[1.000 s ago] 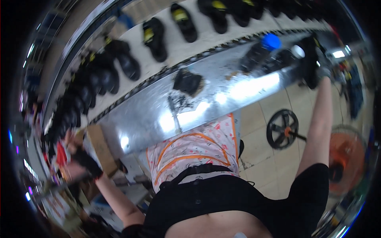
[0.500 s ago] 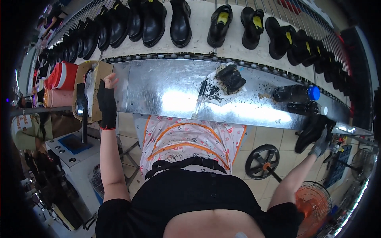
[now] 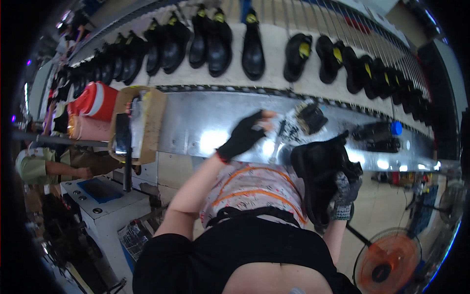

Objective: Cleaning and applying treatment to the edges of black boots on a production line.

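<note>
1. Black boot [image 3: 316,169] is gripped by the grey-gloved right hand [image 3: 346,196], seen across the metal table's [image 3: 191,115] near edge.
2. Its long axis is pointed roughly near–far; whether a second boot is held can't be told.
3. Black-gloved left hand [image 3: 247,133] is held apart, fingers extended, nothing seen gripped.
4. From it, the boot is placed right and nearer; the speckled paper [image 3: 290,130] and black pad [image 3: 312,118] are set just right.

This place is a footwear workshop, like a factory floor: many black boots [image 3: 253,51] stand in a long row on a pale conveyor [image 3: 274,63], a metal bench [image 3: 188,120] runs alongside, and a boxy machine [image 3: 122,208] has control knobs.
</note>
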